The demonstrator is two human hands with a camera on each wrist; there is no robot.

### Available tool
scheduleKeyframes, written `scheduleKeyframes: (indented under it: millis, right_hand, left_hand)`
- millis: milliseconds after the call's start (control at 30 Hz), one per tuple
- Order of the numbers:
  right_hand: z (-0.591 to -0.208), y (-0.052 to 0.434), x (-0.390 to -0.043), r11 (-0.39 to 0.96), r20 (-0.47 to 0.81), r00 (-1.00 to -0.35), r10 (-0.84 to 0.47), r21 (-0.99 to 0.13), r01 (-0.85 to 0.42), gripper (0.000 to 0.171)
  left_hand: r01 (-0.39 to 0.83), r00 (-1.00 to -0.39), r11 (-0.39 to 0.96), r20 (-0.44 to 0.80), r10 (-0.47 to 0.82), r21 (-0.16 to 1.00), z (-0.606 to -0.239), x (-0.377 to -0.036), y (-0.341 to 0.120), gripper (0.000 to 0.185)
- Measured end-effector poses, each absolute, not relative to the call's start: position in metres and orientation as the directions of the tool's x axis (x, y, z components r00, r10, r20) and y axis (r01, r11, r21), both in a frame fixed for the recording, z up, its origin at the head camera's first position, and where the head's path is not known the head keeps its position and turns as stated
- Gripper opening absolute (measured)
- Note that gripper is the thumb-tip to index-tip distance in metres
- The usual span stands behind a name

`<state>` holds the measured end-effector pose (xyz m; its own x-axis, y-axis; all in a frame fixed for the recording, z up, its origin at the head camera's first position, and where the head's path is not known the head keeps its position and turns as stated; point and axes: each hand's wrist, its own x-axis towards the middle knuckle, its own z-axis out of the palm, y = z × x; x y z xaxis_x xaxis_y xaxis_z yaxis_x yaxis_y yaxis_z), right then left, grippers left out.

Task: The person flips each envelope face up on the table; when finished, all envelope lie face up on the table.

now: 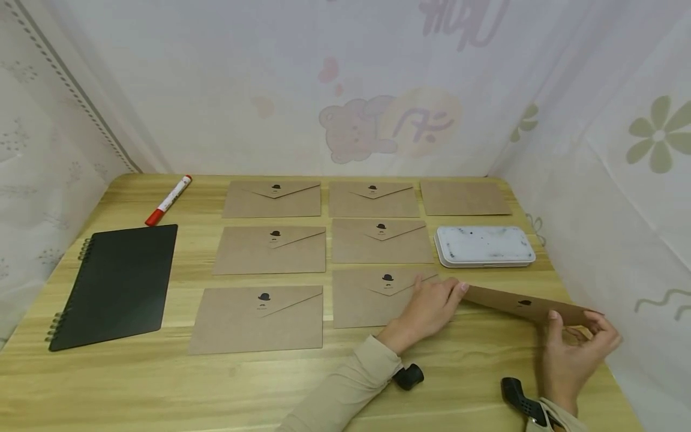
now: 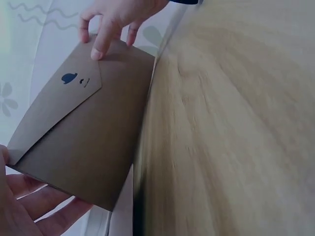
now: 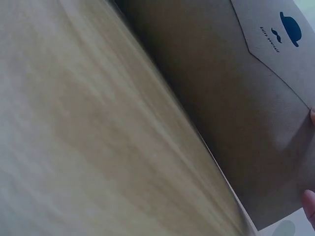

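Observation:
A brown kraft envelope [image 1: 520,304] stands tilted up on its long edge at the table's right side, its hat-and-moustache flap facing me. My left hand [image 1: 429,306] pinches its left end, thumb on the front and fingers behind, as the left wrist view shows. At the other end my right hand [image 1: 577,354] grips the upper edge with the thumb over the front. In the right wrist view the envelope [image 3: 211,88] slants up from the wood, and only fingertips [image 3: 309,204] show at the right border. Beneath my left hand lies another flap-up envelope [image 1: 356,300], partly covered.
More envelopes lie in rows, including a front-left one [image 1: 232,324] and a plain-side-up one [image 1: 465,198] at back right. A white case [image 1: 486,246] sits behind the raised envelope. On the left are a black spiral notebook [image 1: 119,288] and a red-capped marker [image 1: 171,198].

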<state>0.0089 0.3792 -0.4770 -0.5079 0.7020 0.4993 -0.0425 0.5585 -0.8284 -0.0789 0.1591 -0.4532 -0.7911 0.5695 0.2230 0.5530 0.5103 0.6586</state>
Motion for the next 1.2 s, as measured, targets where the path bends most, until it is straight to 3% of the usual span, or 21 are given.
scheduleKeyframes:
  millis: [300, 600, 733, 900, 1067, 1200]
  right_hand:
    - [-0.481, 0.382, 0.009, 0.567, 0.495, -0.506, 0.707, -0.824, -0.013, 0.047]
    - [-0.48, 0.381, 0.008, 0.581, 0.508, -0.475, 0.719, -0.814, 0.008, 0.036]
    - [-0.479, 0.38, 0.007, 0.584, 0.522, -0.434, 0.734, -0.812, 0.01, 0.033]
    - [-0.478, 0.38, 0.008, 0.619, 0.563, -0.429, 0.706, -0.785, -0.012, 0.029]
    - [-0.463, 0.366, 0.01, 0.589, 0.556, -0.414, 0.721, -0.806, -0.057, 0.027]
    - [-0.453, 0.357, 0.011, 0.555, 0.531, -0.397, 0.749, -0.83, -0.063, 0.028]
  left_hand:
    - [0.591, -0.787, 0.609, 0.214, 0.578, 0.528, -0.461, -0.07, 0.163, 0.03]
    - [0.606, -0.795, 0.675, 0.287, 0.535, 0.421, -0.462, -0.069, 0.163, 0.03]
    - [0.61, -0.792, 0.66, 0.32, 0.519, 0.44, -0.463, -0.071, 0.163, 0.028]
    - [0.611, -0.79, 0.616, 0.429, 0.438, 0.497, -0.464, -0.074, 0.162, 0.028]
    - [0.654, -0.752, 0.604, 0.473, 0.459, 0.455, -0.463, -0.076, 0.159, 0.039]
    - [0.675, -0.734, 0.601, 0.466, 0.493, 0.428, -0.463, -0.076, 0.159, 0.032]
